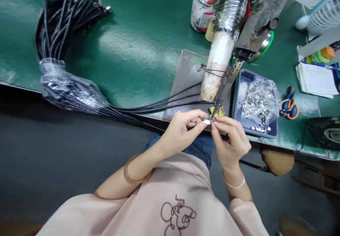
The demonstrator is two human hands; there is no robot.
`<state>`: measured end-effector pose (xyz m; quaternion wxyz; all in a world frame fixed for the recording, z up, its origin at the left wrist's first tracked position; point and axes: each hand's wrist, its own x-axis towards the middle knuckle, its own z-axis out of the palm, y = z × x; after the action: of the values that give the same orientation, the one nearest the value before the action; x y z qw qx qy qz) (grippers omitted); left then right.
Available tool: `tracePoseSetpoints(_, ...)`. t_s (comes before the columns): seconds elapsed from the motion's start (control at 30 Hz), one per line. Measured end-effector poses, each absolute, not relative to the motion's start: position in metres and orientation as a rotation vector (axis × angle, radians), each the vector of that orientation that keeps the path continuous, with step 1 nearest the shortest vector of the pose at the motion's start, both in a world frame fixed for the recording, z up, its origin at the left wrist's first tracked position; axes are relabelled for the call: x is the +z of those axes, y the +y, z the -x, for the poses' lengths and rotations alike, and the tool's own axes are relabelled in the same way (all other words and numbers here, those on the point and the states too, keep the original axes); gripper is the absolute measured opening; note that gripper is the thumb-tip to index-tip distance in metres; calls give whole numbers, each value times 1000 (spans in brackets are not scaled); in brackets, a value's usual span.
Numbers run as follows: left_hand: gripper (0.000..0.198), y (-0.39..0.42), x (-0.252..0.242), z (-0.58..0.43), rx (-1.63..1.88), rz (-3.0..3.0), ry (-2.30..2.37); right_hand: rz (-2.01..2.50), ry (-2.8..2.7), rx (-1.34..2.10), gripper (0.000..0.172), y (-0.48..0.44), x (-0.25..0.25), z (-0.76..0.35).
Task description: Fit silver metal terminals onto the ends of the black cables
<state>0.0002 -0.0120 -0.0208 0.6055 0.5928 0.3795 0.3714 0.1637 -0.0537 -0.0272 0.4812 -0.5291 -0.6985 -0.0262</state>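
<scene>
My left hand (180,129) and my right hand (231,133) meet at the table's front edge, fingers closed in pinches. Between the fingertips is a small metal connector (212,119), mostly covered by the fingers. Right above it, the tip of a soldering iron (224,87) points down from its mount and looks to touch or nearly touch the piece. Behind the tip is a yellow sponge-like pad (217,111). Black cables (138,107) run from the left towards my hands; whether one ends in the connector is hidden.
A bundle of cables with metal plugs (58,27), partly wrapped in plastic (77,90), lies left. A foil-wrapped duct (225,34) hangs beside the iron. On the right are a blue tray (275,131) of small metal parts, pliers (289,105) and notepaper (317,79). A clear tub (195,14) stands behind.
</scene>
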Motion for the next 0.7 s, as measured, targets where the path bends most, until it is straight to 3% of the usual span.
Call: tracePoseSetpoints(0.7, 19, -14, -25, 2, 840, -1362, 879, 1262, -1780, -35, 25, -56, -31, -169)
